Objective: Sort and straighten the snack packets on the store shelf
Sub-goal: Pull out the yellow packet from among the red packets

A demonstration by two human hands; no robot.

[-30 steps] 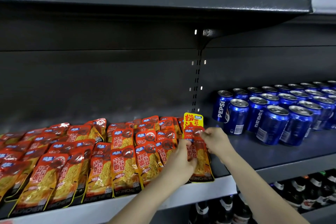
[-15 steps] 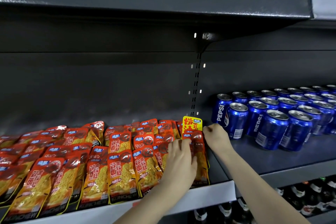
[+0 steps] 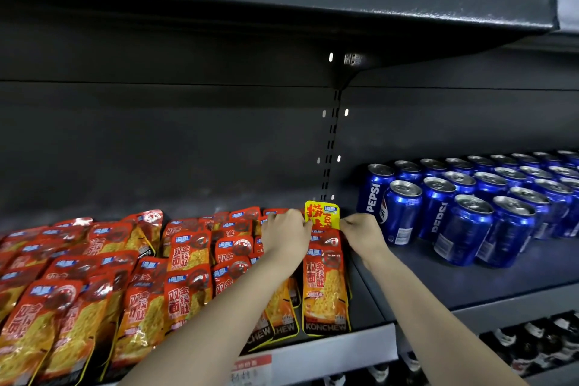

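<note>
Sorting looks to be the step in hand: the odd yellow packet (image 3: 322, 213), at the 12 o'clock end of the rightmost column of red packets (image 3: 324, 288) on the shelf (image 3: 329, 351), is pinched at its side edges by curled fingers, left hand (image 3: 286, 240) at its 8 o'clock, right hand (image 3: 362, 233) at its 4 o'clock. Its long axis runs 12-to-6, top at 12, lower half hidden behind the red ones. Next it likely needs lifting clear without dragging that overlapped column askew

Packets (image 3: 188, 263) left of cans (image 3: 470, 216) (same shelf (image 3: 470, 285))
</note>
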